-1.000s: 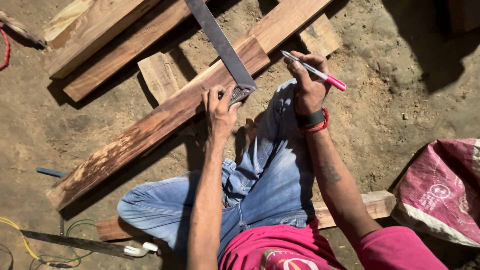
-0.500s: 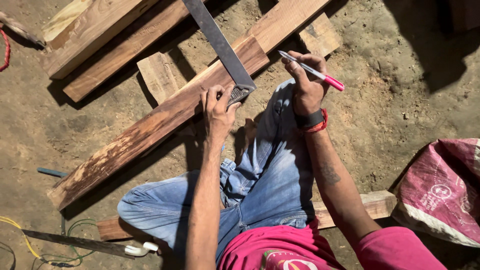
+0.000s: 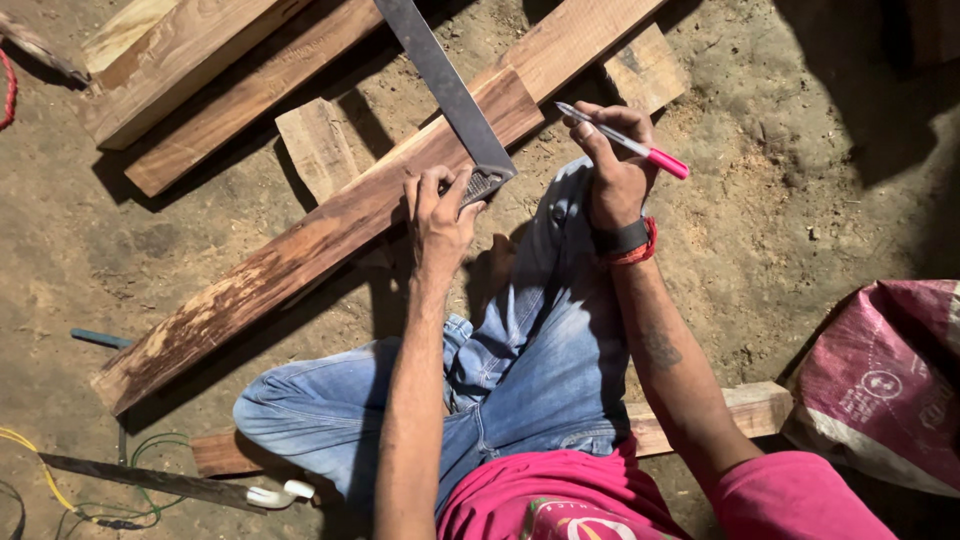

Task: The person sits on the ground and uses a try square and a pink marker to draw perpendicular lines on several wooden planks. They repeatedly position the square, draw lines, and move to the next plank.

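I sit on a dirt floor with a long reddish-brown plank (image 3: 300, 260) lying diagonally in front of my knees. A metal square (image 3: 445, 90) lies across the plank, its blade running up and to the left. My left hand (image 3: 440, 215) presses the square's corner down onto the plank. My right hand (image 3: 615, 165) rests on my raised knee and holds a pink-capped marker (image 3: 625, 145), tip pointing toward a second plank (image 3: 560, 50) that runs on to the upper right. The tip hovers just off that wood.
Several other boards (image 3: 200, 60) lie at the upper left, and small offcuts (image 3: 315, 145) beside the plank. A red and white sack (image 3: 890, 385) sits at the right. A board (image 3: 750, 405) lies under my leg. Cables and a metal blade (image 3: 130, 480) are at the lower left.
My left hand has settled slightly on the square's corner. My right hand and the marker stay nearly where they were.
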